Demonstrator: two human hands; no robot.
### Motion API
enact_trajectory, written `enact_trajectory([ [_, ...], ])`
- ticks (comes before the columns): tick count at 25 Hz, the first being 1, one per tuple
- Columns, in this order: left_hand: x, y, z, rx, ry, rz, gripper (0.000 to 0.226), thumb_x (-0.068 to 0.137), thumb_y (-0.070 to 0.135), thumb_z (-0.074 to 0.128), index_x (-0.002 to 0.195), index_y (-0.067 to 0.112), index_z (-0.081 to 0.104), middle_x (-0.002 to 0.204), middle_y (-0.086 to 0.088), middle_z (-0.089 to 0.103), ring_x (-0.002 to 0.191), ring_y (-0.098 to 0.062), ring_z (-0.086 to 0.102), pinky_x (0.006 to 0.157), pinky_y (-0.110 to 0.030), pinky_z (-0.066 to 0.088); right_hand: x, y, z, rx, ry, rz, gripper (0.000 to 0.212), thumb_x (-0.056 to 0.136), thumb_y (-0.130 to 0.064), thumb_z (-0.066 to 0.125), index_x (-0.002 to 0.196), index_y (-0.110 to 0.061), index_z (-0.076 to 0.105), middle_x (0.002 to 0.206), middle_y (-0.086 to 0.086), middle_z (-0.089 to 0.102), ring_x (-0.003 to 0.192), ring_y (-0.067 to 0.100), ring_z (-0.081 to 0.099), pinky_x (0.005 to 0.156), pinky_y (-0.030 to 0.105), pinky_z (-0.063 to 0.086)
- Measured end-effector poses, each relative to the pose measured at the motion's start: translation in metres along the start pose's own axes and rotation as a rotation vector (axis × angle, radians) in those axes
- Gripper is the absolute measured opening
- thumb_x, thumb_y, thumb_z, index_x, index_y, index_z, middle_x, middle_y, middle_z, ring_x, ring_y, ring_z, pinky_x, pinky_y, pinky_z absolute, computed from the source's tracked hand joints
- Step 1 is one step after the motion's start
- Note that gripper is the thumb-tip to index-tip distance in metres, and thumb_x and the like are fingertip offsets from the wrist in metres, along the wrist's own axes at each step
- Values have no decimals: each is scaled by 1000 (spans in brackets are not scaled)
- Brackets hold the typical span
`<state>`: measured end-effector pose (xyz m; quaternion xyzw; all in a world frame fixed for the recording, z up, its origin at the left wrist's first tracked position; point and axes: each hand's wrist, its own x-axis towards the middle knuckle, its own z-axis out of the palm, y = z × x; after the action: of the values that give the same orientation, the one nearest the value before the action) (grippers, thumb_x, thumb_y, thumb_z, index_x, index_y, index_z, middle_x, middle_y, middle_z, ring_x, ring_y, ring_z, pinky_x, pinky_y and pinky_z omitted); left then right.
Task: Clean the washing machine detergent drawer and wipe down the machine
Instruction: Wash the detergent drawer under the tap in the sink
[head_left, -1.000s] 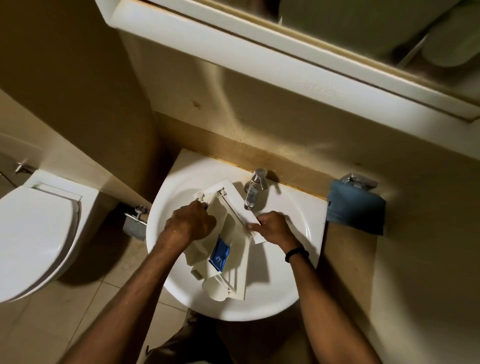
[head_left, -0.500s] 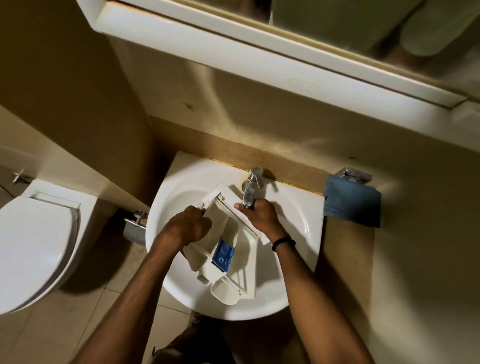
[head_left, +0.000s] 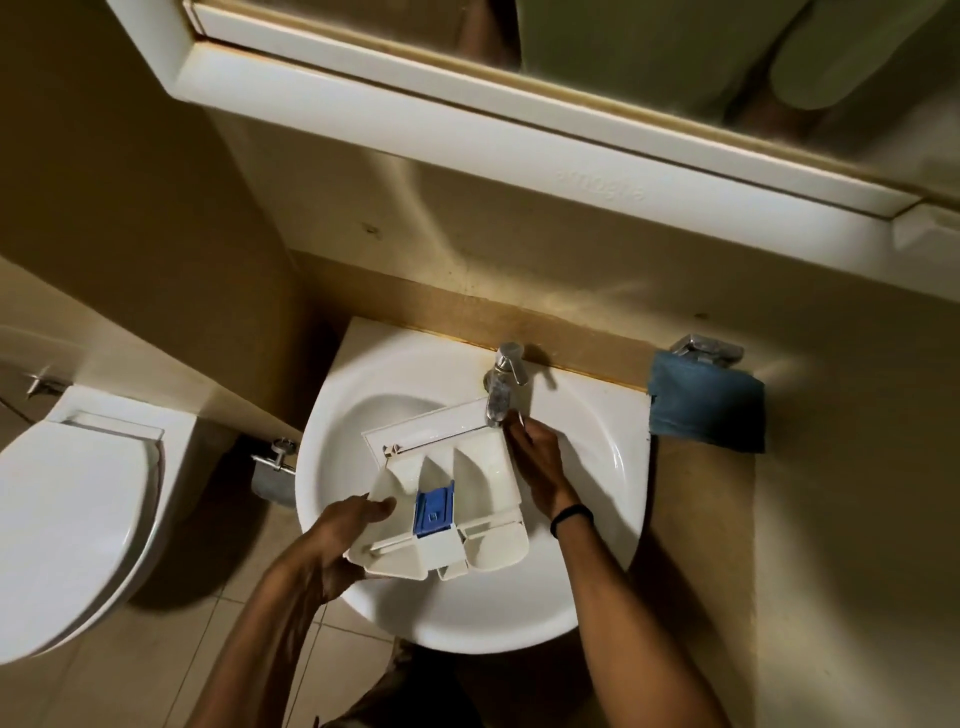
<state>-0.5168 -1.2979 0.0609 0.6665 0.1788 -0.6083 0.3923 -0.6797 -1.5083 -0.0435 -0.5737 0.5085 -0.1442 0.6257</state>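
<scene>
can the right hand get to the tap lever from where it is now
Probably yes. The right hand sits beside the detergent drawer, fingertips just below the tap spout; nothing lies between them and its lever, and the left hand holds the drawer.

White detergent drawer (head_left: 480, 470), compartments up, blue insert (head_left: 434, 506) in the middle one, sits over the sink (head_left: 597, 410), front panel toward 12 o'clock.
</scene>
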Motion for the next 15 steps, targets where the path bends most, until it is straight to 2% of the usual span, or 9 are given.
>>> enact_trajectory([
  [1, 2, -7, -3, 54, -29, -21, 30, 99, 26, 68, 122, 5, 66, 116, -21, 74, 104, -42, 70, 80, -51, 62, 3, -5, 0, -102, 6, -14, 61, 93, -60, 56, 71, -5, 48, 67, 2, 48, 67, 15, 40, 62, 34, 31],
  [3, 9, -13, -5, 498, 47, 13, 42, 100, 45, 65, 108, 4, 69, 100, -18, 77, 96, -37, 74, 81, -46, 63, 9, -11, 1, -310, -9, -61, 54, 96, -53, 56, 65, -10, 50, 64, 1, 53, 63, 15, 46, 61, 32, 33],
  [5, 21, -5, 5, 988, 329, 176, 55, 100, 56, 56, 106, 3, 68, 95, -15, 77, 91, -33, 76, 84, -41, 61, 15, -12, -1, -486, -56, -108, 55, 93, -52, 54, 69, -3, 59, 67, 10, 61, 66, 20, 54, 60, 32, 34],
  [6, 27, 4, 16, 1083, 433, 319, 58, 101, 58, 51, 118, 4, 65, 107, -17, 76, 100, -35, 73, 89, -42, 58, 18, -13, -3, -545, -74, -124, 57, 91, -53, 53, 73, 0, 62, 70, 14, 64, 69, 22, 57, 60, 33, 35],
  [7, 35, 15, 33, 1044, 445, 486, 62, 102, 59, 48, 135, 7, 58, 120, -19, 70, 112, -38, 68, 96, -43, 54, 20, -13, -5, -579, -82, -140, 56, 92, -51, 56, 76, 2, 65, 74, 17, 68, 71, 25, 60, 62, 34, 37],
  [9, 53, 35, 70, 823, 193, 710, 69, 100, 64, 48, 149, 15, 50, 131, -16, 64, 122, -34, 62, 105, -46, 49, 18, -15, -4, -618, -68, -155, 49, 93, -46, 63, 79, 0, 69, 78, 19, 71, 75, 27, 65, 61, 34, 38],
  [11, 77, 47, 95, 647, 19, 828, 61, 93, 71, 45, 120, 20, 66, 109, -2, 71, 102, -20, 66, 98, -44, 52, 16, -20, 1, -587, -4, -168, 49, 83, -52, 66, 73, -5, 69, 74, 16, 71, 73, 25, 67, 57, 31, 35],
  [13, 98, 48, 105, 468, -16, 808, 54, 88, 72, 46, 82, 21, 61, 75, 11, 61, 75, -11, 56, 81, -35, 50, 15, -30, 4, -572, 74, -180, 43, 74, -55, 67, 72, -12, 67, 75, 10, 73, 75, 20, 68, 58, 27, 36],
  [15, 104, 45, 107, 354, 7, 800, 44, 90, 61, 54, 66, 24, 57, 60, 15, 51, 65, -3, 46, 71, -30, 41, 18, -38, 1, -573, 20, -143, 25, 82, -43, 72, 83, -17, 72, 88, 6, 76, 87, 18, 70, 64, 24, 38],
])
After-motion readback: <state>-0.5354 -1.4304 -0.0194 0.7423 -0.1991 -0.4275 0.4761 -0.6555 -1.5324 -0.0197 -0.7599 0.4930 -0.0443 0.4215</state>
